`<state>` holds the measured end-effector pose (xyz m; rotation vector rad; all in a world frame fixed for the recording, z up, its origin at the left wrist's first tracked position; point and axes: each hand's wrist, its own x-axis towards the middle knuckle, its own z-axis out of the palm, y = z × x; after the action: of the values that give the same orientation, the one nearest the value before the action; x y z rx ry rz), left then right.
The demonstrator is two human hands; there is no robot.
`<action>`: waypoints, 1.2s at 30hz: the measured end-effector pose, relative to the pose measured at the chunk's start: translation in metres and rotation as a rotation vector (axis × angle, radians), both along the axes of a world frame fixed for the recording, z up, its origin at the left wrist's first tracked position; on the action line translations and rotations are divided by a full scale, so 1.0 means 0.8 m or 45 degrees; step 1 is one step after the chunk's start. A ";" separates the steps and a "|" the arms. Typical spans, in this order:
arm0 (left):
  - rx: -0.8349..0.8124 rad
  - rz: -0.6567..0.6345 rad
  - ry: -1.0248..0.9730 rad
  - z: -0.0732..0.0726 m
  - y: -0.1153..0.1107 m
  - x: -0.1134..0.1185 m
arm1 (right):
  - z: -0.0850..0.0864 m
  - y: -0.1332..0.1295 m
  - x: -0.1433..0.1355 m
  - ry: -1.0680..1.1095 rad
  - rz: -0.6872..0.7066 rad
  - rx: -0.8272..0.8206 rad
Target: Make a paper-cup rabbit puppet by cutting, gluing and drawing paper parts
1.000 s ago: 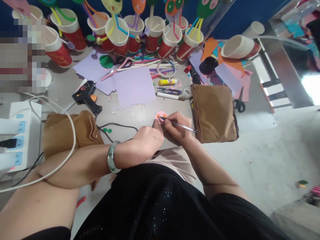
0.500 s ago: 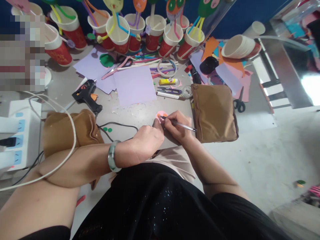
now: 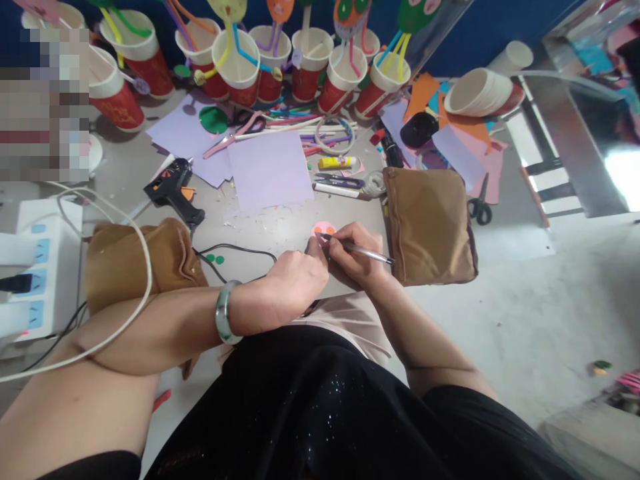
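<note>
A small pink paper piece (image 3: 323, 227) with two orange dots lies flat on the table. My left hand (image 3: 300, 279), a jade-coloured bangle at its wrist, has its fingers curled and a fingertip on the lower edge of this piece. In my right hand (image 3: 359, 252) is a silver-and-black pen (image 3: 370, 253), pinched near its tip. The pen's point rests on or just over the pink piece, below the dots. Part of the piece is hidden by my fingers.
Brown cloth bundles stand on the left (image 3: 135, 263) and right (image 3: 433, 227). A black glue gun (image 3: 177, 190), lilac paper (image 3: 270, 170), thread snips (image 3: 340, 181) and a yellow glue stick (image 3: 336, 163) lie beyond my hands. Red-and-white paper cups (image 3: 345, 80) line the back. Black scissors (image 3: 480, 208) lie on the right.
The pen tip has shifted slightly downward on the pink piece, and the orange dots show more fully. Both hands otherwise stay in place.
</note>
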<state>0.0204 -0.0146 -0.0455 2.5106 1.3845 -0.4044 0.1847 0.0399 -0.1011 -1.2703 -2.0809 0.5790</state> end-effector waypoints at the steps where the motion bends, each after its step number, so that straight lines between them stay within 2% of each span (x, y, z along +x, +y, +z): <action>1: -0.003 -0.003 0.002 0.001 0.000 0.000 | 0.000 0.000 0.000 0.005 -0.001 0.004; 11: -0.031 0.017 0.018 0.003 0.002 0.001 | 0.001 0.002 0.000 0.024 -0.149 0.052; 23: 0.013 0.029 0.019 -0.001 0.000 0.001 | -0.001 0.002 -0.001 -0.031 -0.139 0.033; 36: 0.014 -0.002 0.029 0.003 0.001 0.000 | -0.003 0.002 -0.001 -0.002 -0.150 0.047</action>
<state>0.0205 -0.0141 -0.0429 2.5231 1.3971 -0.4280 0.1838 0.0412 -0.1038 -1.3617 -1.9931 0.4846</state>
